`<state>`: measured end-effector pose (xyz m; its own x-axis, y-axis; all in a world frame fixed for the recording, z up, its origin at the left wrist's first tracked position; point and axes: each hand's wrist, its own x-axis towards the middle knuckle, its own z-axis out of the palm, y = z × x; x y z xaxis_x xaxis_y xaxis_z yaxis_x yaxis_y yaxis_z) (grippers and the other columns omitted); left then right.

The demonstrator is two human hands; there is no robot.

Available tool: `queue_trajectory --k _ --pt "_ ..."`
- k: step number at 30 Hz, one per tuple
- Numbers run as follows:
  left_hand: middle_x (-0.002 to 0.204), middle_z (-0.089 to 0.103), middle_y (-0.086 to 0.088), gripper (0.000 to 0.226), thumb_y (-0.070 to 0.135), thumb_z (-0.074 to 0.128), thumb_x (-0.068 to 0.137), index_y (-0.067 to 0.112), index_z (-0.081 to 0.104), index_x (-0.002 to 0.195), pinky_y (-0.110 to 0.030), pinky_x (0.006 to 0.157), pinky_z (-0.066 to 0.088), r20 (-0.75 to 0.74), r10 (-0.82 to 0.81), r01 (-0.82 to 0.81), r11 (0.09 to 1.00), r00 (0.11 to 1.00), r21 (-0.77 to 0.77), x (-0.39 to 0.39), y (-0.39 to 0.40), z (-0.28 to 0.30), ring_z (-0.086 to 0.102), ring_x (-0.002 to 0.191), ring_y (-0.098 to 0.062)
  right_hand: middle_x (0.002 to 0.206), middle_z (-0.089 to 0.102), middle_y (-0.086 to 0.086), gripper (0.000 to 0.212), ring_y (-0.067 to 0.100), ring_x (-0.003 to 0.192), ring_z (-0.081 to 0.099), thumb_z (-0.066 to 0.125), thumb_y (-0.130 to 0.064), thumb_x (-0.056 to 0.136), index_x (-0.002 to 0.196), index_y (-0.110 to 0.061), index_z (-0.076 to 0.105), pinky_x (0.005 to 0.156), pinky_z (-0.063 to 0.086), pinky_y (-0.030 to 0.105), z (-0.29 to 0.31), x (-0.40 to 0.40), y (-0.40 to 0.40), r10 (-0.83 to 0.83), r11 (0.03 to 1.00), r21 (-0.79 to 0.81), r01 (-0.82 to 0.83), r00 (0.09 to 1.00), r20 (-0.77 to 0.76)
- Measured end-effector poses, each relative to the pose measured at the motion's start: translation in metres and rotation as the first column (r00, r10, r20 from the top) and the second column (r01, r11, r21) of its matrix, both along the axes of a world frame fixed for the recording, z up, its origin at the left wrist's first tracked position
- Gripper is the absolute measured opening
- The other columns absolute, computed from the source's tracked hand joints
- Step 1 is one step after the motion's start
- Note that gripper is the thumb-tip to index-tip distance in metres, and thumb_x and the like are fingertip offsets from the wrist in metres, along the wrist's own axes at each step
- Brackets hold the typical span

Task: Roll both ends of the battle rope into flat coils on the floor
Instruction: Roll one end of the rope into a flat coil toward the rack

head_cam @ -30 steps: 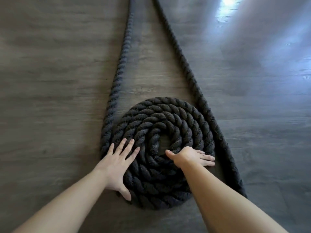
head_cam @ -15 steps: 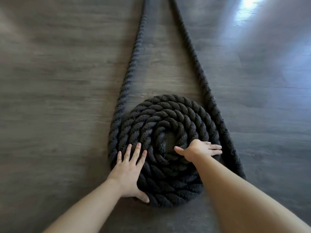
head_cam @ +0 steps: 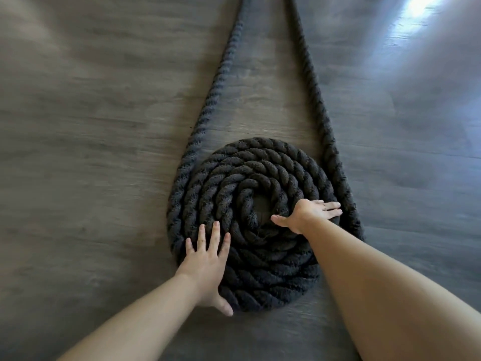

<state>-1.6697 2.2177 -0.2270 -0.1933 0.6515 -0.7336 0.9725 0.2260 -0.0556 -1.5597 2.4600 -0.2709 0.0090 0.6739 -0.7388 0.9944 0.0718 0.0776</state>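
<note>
Head view shows your left hand (head_cam: 205, 259) and right hand (head_cam: 311, 213) pressed flat, fingers straight, on opposite sides of the coil (head_cam: 250, 222) lying on the floor (head_cam: 78, 152). Press unevenly and the inner turns may ride up (they look loosely packed). The other strand (head_cam: 335, 162) lies just beside the coil and may snag as you turn it.

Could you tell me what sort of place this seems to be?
Probably a home gym or workout room, though little of it shows. A thick black battle rope lies partly coiled on a grey wood-look plank floor, both hands pressing the coil, and daylight glare on the boards suggests a window nearby.
</note>
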Motion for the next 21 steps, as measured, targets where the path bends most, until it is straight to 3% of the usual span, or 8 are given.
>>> queue_trajectory --k 3,7,15,18,21 --pt "0.151 -0.042 -0.028 0.154 0.088 0.066 0.061 0.004 -0.027 0.151 -0.069 0.116 0.014 -0.029 0.007 -0.007 1.000 1.000 0.009 0.005 0.008 0.000 -0.022 0.143 -0.058 0.158 -0.006 0.036 0.155 0.061 0.141 -0.010 0.064 -0.094 0.040 0.152 0.003 0.021 0.106 0.010 0.076 0.005 -0.005 0.011 0.030 1.000 -0.007 -0.030 0.999 -0.010" --pt "0.156 -0.036 -0.027 0.151 0.087 0.064 0.062 0.003 -0.021 0.154 -0.066 0.117 0.020 -0.053 0.086 -0.084 0.996 0.995 0.029 0.018 0.019 -0.001 -0.009 0.147 -0.057 0.154 -0.016 0.040 0.151 0.056 0.143 -0.011 0.071 -0.082 0.058 0.152 0.009 -0.004 0.108 0.017 0.073 0.029 -0.010 0.024 0.047 0.999 0.003 -0.047 0.998 -0.046" --pt "0.159 -0.032 -0.025 0.147 0.082 0.070 0.066 0.005 -0.017 0.156 -0.062 0.120 0.016 -0.049 0.222 -0.226 0.969 0.974 -0.100 0.033 0.056 0.012 -0.006 0.148 -0.056 0.153 -0.022 0.038 0.151 0.054 0.144 -0.014 0.073 -0.079 0.061 0.151 0.007 -0.013 0.113 0.014 0.070 0.043 -0.020 0.050 0.127 0.991 -0.024 -0.129 0.989 -0.072" --pt "0.162 -0.019 -0.028 0.145 0.075 0.076 0.067 0.004 -0.012 0.158 -0.060 0.121 0.013 -0.061 0.094 -0.104 0.973 0.994 -0.205 0.019 0.073 0.026 0.006 0.147 -0.055 0.153 -0.024 0.037 0.151 0.053 0.144 -0.015 0.073 -0.078 0.062 0.151 0.006 -0.015 0.113 0.013 0.070 0.045 -0.021 0.052 0.122 0.991 -0.042 -0.125 0.990 -0.065" --pt "0.162 0.007 -0.025 0.130 0.057 0.084 0.071 0.002 0.004 0.158 -0.060 0.122 0.005 -0.104 -0.128 0.112 0.983 0.986 -0.148 -0.006 0.082 0.034 0.005 0.150 -0.048 0.153 -0.024 0.038 0.150 0.053 0.144 -0.015 0.073 -0.078 0.063 0.151 0.006 -0.015 0.113 0.013 0.070 0.045 -0.024 0.056 0.126 0.990 -0.063 -0.129 0.990 -0.057"
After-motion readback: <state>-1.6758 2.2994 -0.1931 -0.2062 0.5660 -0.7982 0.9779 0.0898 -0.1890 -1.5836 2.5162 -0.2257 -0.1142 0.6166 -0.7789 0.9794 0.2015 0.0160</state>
